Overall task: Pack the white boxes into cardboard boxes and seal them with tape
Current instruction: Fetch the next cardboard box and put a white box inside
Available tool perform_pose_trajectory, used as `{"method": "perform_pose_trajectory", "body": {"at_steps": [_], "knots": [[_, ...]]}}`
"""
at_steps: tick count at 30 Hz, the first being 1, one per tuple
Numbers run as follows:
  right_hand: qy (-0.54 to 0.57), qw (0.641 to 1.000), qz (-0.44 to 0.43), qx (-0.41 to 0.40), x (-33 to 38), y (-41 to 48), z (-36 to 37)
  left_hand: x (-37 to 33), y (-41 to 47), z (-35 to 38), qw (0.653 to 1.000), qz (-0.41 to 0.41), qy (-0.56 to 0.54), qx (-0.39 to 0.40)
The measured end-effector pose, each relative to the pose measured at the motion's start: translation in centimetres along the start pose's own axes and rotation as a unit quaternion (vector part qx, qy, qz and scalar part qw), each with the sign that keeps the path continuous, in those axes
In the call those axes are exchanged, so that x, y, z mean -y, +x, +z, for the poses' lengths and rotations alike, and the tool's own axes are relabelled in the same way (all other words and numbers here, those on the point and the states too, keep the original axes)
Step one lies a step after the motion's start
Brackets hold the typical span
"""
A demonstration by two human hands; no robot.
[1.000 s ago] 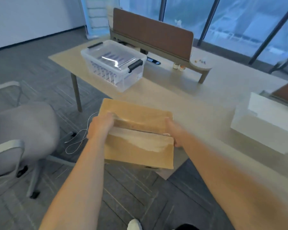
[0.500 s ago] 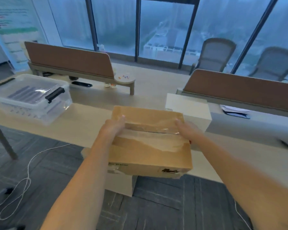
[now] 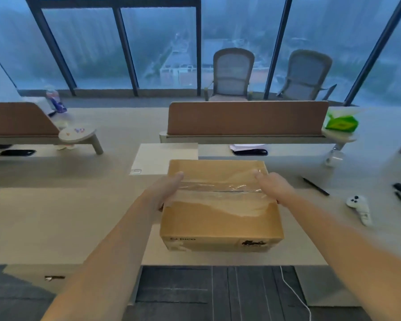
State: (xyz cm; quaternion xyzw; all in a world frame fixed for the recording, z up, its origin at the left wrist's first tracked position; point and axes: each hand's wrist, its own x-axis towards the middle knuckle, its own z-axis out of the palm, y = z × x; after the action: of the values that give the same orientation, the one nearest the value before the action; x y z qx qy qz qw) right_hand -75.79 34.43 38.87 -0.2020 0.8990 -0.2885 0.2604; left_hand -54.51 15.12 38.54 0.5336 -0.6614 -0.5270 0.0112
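Room: I see a long pale worktop (image 3: 56, 216) w/ brown divider panels (image 3: 245, 118) across its far side. Behind them are floor-to-ceiling windows (image 3: 162, 42) w/ dark frames, and two grey office chairs (image 3: 233, 75) in front of the glass. Dark carpet floor (image 3: 218, 293) at the near edge, w/ a thin white cable (image 3: 294, 290) lying on it.

On the worktop: a white box (image 3: 158, 158) lies flat at centre, just behind the cardboard box (image 3: 220, 218) and partly hidden by it. To the right are a black pen (image 3: 315, 183) and a white controller (image 3: 358, 206). A green tissue pack (image 3: 340, 122) sits on a small round shelf at the end of the right divider.

The cardboard box is closed, w/ clear tape (image 3: 220, 188) wrinkled across the top seam. It's over the worktop near the front edge; can't tell if its base touches the surface.

Hands: both arms reach fwd, roughly symmetrical. Left hand (image 3: 166, 191) grips the box's left side, one digit lying along the top. Right hand (image 3: 272, 187) grips the right side the same way, a fingertip at the tape's end. Remaining fingers curl down the sides, mostly hidden.
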Motion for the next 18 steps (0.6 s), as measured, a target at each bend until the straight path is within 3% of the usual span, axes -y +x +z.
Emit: {"method": "perform_pose_trajectory", "body": {"at_steps": [6, 13, 18], "knots": [[0.008, 0.999, 0.031, -0.038, -3.8, 7.5, -5.9, -5.9, 5.4, 6.4, 0.994, -0.011, -0.070, 0.078], [-0.046, 0.995, 0.067, -0.062, -6.3, 15.8, -9.4, -10.5, 12.1, 12.4, 0.987, 0.035, -0.004, 0.155], [-0.050, 0.996, 0.053, -0.055, -7.2, 20.7, -10.6, -12.2, 15.6, 14.9, 0.990, 0.052, -0.032, 0.131]]}}
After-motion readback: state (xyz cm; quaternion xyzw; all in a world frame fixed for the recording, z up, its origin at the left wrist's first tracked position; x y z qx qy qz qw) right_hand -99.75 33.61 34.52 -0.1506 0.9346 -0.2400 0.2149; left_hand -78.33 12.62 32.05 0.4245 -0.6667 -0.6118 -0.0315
